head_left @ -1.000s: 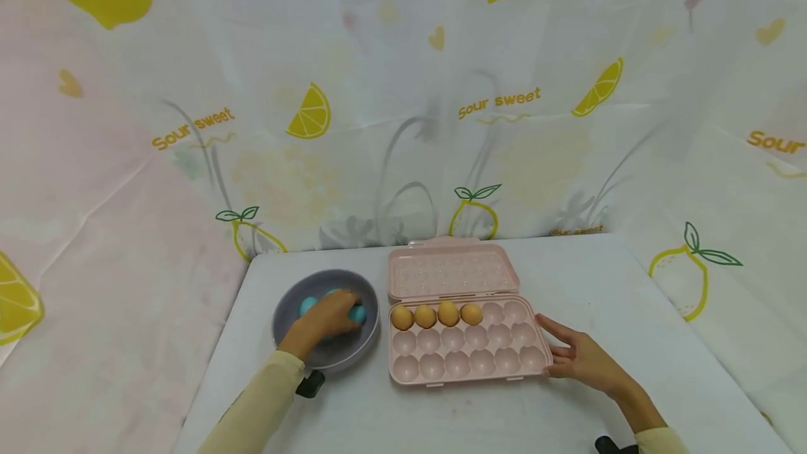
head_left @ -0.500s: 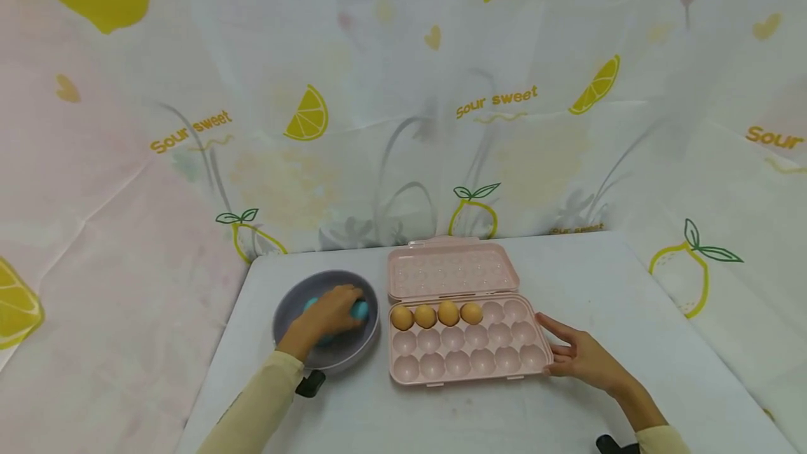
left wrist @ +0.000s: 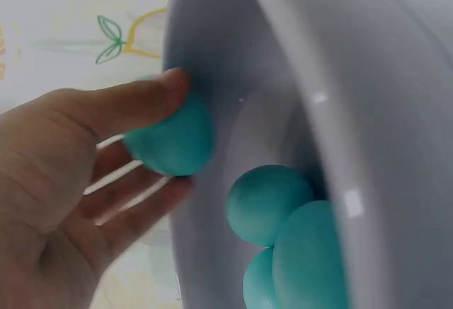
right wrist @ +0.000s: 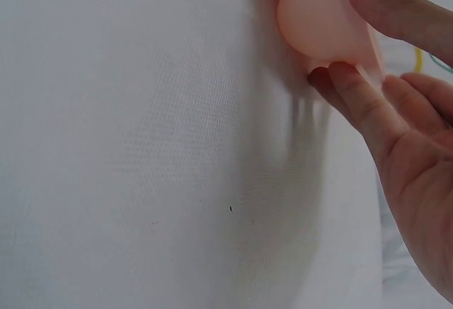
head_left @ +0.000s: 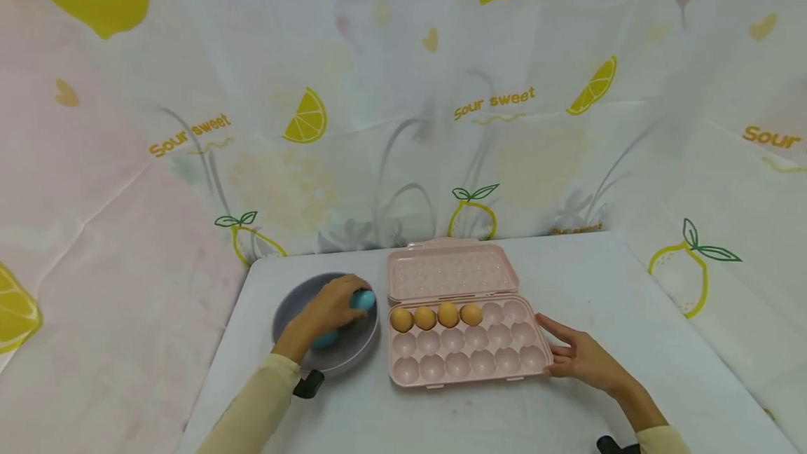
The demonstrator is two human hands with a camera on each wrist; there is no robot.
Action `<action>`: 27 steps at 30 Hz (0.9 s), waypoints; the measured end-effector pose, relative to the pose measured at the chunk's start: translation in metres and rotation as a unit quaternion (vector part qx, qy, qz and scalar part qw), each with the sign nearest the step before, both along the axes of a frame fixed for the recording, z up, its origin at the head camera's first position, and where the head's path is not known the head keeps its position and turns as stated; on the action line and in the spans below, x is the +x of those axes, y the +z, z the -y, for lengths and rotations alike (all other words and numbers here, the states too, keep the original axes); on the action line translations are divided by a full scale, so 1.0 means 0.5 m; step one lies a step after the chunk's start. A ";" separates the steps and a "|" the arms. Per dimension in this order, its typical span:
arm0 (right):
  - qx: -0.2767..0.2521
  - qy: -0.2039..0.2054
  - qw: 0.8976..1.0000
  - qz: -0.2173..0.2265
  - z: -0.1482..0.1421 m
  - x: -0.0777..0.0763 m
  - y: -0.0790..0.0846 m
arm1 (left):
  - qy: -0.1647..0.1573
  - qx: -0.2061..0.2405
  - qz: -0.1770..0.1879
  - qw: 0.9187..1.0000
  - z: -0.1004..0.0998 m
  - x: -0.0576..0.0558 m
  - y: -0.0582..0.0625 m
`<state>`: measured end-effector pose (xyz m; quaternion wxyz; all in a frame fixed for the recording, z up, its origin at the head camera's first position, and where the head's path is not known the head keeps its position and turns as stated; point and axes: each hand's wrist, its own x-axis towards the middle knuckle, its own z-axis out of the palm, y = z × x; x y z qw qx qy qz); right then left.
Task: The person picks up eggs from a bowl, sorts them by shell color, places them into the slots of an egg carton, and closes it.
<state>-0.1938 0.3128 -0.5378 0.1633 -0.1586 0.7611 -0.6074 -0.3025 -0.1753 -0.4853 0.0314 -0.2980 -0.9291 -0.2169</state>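
Observation:
A turquoise egg [head_left: 362, 300] is pinched between the thumb and fingers of my left hand [head_left: 328, 307], at the inner right side of the grey bowl [head_left: 286, 310]. In the left wrist view the held egg [left wrist: 177, 143] is above the bowl's other turquoise eggs [left wrist: 269, 203], apart from them. A pink egg carton [head_left: 454, 338] lies to the right with its lid [head_left: 450, 272] folded back; several tan eggs [head_left: 448, 314] fill the left part of its rear row. My right hand [head_left: 586, 363] grips the carton's right end, thumb at the rim [right wrist: 364, 12] and fingertips beneath.
Bowl and carton stand side by side on a white-covered table [head_left: 479, 419]. Behind the table hangs a lemon-printed cloth [head_left: 403, 125]. Dark wrist devices, one [head_left: 309, 384] near the bowl's front, sit at both sleeves.
My left hand has risen slightly toward the bowl's right side with the turquoise egg, which now shows more clearly. My right hand and the carton have stayed in place.

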 end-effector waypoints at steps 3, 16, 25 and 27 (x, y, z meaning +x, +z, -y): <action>0.000 0.000 1.000 0.002 -0.003 0.001 -0.003 | -0.009 0.030 -0.053 0.998 -0.005 -0.001 0.005; 0.010 -0.006 1.000 0.002 0.002 0.000 0.003 | -0.105 0.185 -0.160 0.964 -0.052 -0.002 0.019; -0.001 0.000 1.000 -0.001 0.005 0.001 0.003 | -0.138 0.208 -0.136 0.959 -0.082 0.012 0.001; 0.000 -0.001 1.000 0.001 0.005 0.001 0.004 | -0.143 0.206 -0.122 0.960 -0.086 0.014 -0.004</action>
